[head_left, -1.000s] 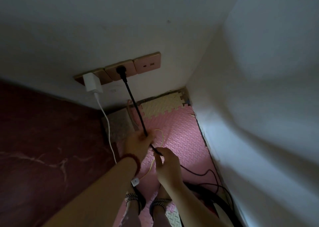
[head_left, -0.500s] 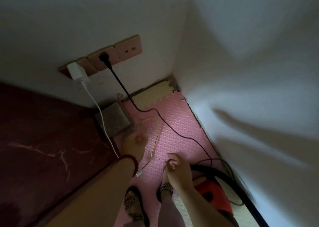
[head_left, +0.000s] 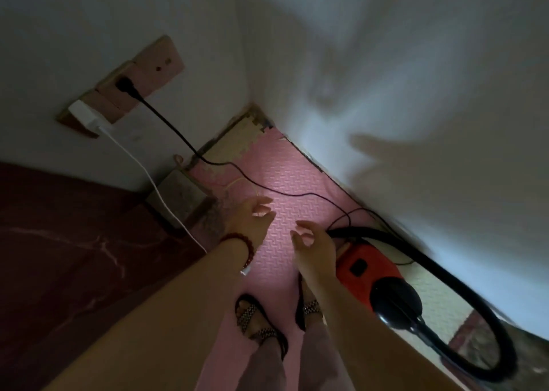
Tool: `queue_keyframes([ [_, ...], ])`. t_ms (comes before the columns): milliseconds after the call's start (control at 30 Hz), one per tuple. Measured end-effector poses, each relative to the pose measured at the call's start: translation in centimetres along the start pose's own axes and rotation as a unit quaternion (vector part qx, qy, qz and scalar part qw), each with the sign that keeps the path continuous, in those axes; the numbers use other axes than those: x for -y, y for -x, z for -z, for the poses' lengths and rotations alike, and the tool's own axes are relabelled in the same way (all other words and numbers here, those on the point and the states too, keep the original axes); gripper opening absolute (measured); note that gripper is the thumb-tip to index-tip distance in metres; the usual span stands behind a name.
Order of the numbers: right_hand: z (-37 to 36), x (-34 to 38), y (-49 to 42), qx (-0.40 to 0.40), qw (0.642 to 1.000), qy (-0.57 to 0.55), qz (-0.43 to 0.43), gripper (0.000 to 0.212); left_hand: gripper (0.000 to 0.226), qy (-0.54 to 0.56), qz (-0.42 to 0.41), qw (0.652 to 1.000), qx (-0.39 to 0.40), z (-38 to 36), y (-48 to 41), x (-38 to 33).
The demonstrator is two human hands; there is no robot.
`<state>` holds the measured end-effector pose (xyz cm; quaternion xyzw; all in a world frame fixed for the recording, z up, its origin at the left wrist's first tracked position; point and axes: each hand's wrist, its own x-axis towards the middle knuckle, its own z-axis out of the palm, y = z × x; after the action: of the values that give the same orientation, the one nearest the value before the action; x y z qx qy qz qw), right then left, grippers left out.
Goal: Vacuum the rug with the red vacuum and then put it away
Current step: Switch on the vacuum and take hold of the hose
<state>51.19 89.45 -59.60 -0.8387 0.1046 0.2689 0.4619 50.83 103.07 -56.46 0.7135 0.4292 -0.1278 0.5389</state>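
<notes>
The red vacuum (head_left: 368, 268) sits on the floor by the right wall, its black hose (head_left: 463, 289) looping off to the lower right. Its black power cord (head_left: 267, 187) runs slack across the pink foam mat (head_left: 285, 167) up to a plug in the wall socket (head_left: 127, 86). My left hand (head_left: 252, 216) hovers over the mat with loosely curled fingers, holding nothing. My right hand (head_left: 313, 243) hangs just left of the vacuum, fingers relaxed and empty, close to where the hose meets the body.
A white charger (head_left: 84, 115) with a white cable (head_left: 148, 179) is plugged in beside the socket. A dark red bed cover (head_left: 68, 242) fills the left. White walls meet in a corner ahead. My sandalled feet (head_left: 261, 322) stand on the mat.
Both hands have let go of the black cord, which now lies slack on the mat. The view has swung right and down, bringing the red vacuum and hose into sight.
</notes>
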Motion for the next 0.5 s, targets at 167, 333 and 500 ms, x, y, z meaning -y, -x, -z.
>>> queue_keyframes([
  [167,3.7,-2.1,1.1,-0.037,0.999,-0.026,-0.010,0.016,0.017,-0.025,-0.033,0.997,0.062,-4.4,2.4,0.0],
  [333,8.1,-5.4,2.1,-0.081,0.995,-0.039,-0.031,0.013,0.016,-0.071,-0.057,0.991,0.095,-8.9,4.8,-0.7],
  [500,13.2,-10.4,3.5,-0.111,0.992,-0.030,-0.051,0.012,0.021,-0.149,-0.112,0.974,0.128,-14.9,8.1,-0.9],
])
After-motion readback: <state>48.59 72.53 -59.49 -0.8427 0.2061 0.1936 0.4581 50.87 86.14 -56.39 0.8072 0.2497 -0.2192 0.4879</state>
